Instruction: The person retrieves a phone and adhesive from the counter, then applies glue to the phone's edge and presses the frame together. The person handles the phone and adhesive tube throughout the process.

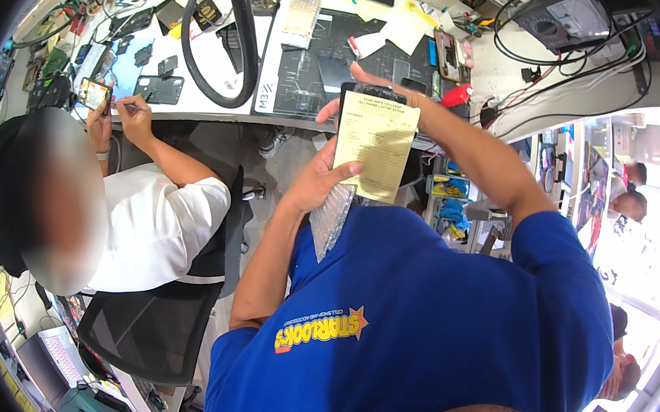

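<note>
Left hand (318, 181) grasps a yellow slip (379, 151) and the dark phone-like device (376, 91) beneath it, thumb on the paper; bubble wrap (333, 223) hangs below this hand. Right hand (388, 82) lies partly behind the device's far end, fingers extended; cannot tell whether it grips. Slip and device: before the torso, near the black mat (297, 81). At left, 1 co-worker (159, 224) works with 2 hands.

A blue short-sleeved shirt (454, 313) was worn, marked with yellow lettering (315, 333) and an orange star (358, 323); the left hand (315, 184) and right hand (372, 77) were left uncovered.
</note>
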Demonstrator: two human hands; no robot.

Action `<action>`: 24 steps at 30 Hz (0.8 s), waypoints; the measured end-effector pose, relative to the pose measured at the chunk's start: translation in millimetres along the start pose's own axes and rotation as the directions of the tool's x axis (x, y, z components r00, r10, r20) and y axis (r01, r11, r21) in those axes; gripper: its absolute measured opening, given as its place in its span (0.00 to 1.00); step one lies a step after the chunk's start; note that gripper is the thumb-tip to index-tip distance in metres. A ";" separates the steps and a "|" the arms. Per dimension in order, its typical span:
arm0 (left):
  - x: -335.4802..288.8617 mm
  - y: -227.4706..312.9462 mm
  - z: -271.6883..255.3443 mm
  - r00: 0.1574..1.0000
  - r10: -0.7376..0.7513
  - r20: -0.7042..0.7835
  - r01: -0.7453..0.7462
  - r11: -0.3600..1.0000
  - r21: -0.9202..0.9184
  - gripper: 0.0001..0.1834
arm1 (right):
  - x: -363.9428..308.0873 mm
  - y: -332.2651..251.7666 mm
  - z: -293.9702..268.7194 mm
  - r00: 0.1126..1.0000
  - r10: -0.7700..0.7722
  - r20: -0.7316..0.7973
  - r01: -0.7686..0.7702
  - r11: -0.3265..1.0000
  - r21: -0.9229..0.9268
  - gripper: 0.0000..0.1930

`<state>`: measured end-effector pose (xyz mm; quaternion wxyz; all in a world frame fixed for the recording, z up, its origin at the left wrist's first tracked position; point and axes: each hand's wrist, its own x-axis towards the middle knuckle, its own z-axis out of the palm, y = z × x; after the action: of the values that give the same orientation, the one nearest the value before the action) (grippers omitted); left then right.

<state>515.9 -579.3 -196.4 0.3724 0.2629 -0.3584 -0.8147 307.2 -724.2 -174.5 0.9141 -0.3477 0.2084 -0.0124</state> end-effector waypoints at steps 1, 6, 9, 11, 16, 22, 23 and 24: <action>-0.7 -4.3 -0.8 1.000 0.001 -0.030 -0.002 1.000 -0.024 0.39 | 0.1 3.5 6.4 0.987 -0.033 -0.157 0.026 0.999 -0.044 0.52; -4.3 -12.7 -14.7 0.942 -0.040 -0.334 0.032 0.999 -0.028 0.32 | 11.8 48.5 22.0 0.817 -0.301 -0.492 0.458 0.857 0.237 0.45; 4.1 -27.2 -40.2 0.903 0.014 -0.429 0.001 0.999 0.035 0.28 | 22.4 71.7 37.1 0.734 -0.284 -0.616 0.509 0.831 0.223 0.26; 9.7 -25.6 -61.7 0.905 -0.035 -0.424 0.096 0.988 0.124 0.25 | 41.5 75.2 27.4 0.689 -0.268 -0.674 0.355 0.935 -0.008 0.22; 27.5 -10.6 -102.7 0.832 -0.108 -0.544 0.199 0.974 0.110 0.27 | 90.8 49.5 11.3 0.609 -0.170 -0.774 0.346 0.936 0.067 0.18; 13.9 -15.7 -131.1 0.629 -0.113 -0.769 0.108 0.992 -0.058 0.39 | 163.5 38.0 -51.7 0.408 -0.300 -0.862 0.196 0.951 -0.238 0.18; 7.1 -20.2 -138.8 0.604 -0.204 -0.771 0.140 0.979 -0.150 0.39 | 168.8 33.9 -48.8 0.377 -0.309 -0.873 0.144 0.951 -0.275 0.18; 9.7 -12.4 -132.4 0.607 -0.210 -0.767 0.144 0.978 -0.154 0.38 | 173.2 38.6 -69.7 0.364 -0.304 -0.880 0.134 0.952 -0.273 0.18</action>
<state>597.1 -632.7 -287.6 0.4182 0.6088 -0.1029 -0.6663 433.5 -767.9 -310.5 0.6088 -0.3776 0.6269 -0.3064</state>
